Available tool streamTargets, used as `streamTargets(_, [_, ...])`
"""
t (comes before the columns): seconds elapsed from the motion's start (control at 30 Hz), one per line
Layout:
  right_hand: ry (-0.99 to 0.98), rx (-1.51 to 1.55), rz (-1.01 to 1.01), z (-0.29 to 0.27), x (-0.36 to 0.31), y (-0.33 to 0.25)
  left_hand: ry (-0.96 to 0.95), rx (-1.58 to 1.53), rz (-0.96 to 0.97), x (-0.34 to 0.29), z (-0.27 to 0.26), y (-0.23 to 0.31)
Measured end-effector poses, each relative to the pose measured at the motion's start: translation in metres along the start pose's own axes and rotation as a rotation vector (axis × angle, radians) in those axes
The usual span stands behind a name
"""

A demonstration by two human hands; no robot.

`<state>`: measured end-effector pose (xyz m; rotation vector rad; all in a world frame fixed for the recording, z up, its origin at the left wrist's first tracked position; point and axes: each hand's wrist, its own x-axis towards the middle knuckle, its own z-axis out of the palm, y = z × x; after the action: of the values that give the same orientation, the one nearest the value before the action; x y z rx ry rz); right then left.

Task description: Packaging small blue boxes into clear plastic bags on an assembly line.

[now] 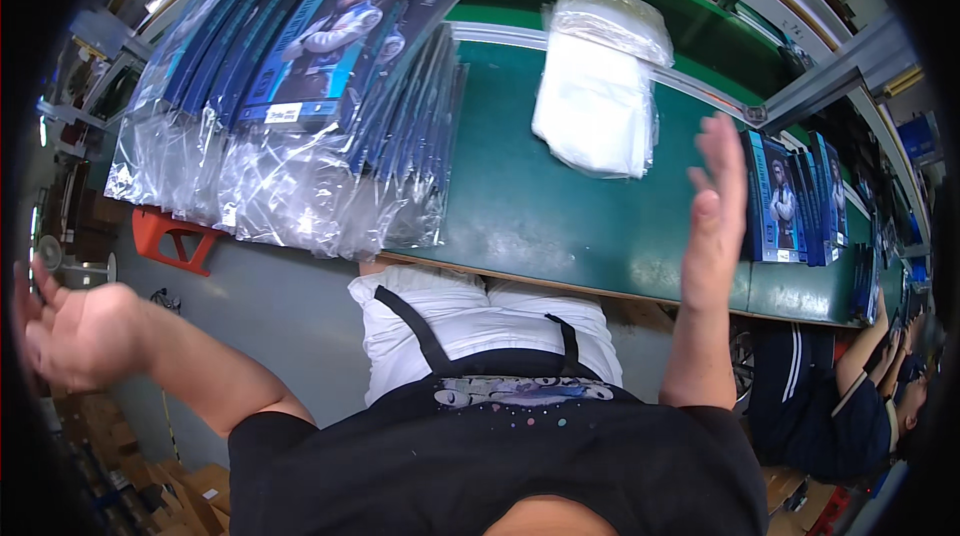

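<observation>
My left hand point(75, 336) is out past the left end of the table, empty, its fingers apart and slightly blurred. Raised above the table's right part, my right hand point(718, 206) has its fingers stretched out and holds nothing. Rows of flat dark-blue printed packages in clear plastic bags point(315, 66) lean against one another on the left of the table; the loose bag ends hang toward me. A pile of clear plastic bags point(598, 96) lies at the middle, near the back. Just right of my right hand stand several similar blue packages point(783, 198).
The green table point(530, 226) has a metal rail along its back. Beneath its left end is a red plastic stool point(175, 239). A co-worker in dark clothes point(820, 406) sits at the right, hands at the table. Cardboard boxes point(195, 496) lie at lower left.
</observation>
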<state>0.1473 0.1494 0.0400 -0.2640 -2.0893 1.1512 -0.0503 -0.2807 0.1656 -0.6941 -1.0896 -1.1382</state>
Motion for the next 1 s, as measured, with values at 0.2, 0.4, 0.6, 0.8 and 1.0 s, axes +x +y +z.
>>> streamTargets(0.2, [-0.485,0.499,0.583,0.112,0.013,-0.001,-0.347,-0.308,-1.457,-0.082,-0.053,-0.160])
streamTargets(0.4, [-0.453,0.640,0.808,0.174,0.055,-0.016,-0.534,-0.162,-1.567,-0.173,-0.023,-0.163])
streamTargets(0.6, [-0.515,0.613,0.881,0.183,0.084,-0.037,-0.588,-0.143,-1.554,-0.186,-0.012,-0.155])
streamTargets(0.8, [-0.674,0.617,0.807,0.193,0.099,-0.049,-0.622,-0.130,-1.531,-0.189,-0.005,-0.153])
streamTargets(1.0, [-0.573,0.657,0.970,0.214,0.107,-0.048,-0.640,-0.125,-1.520,-0.194,0.001,-0.157])
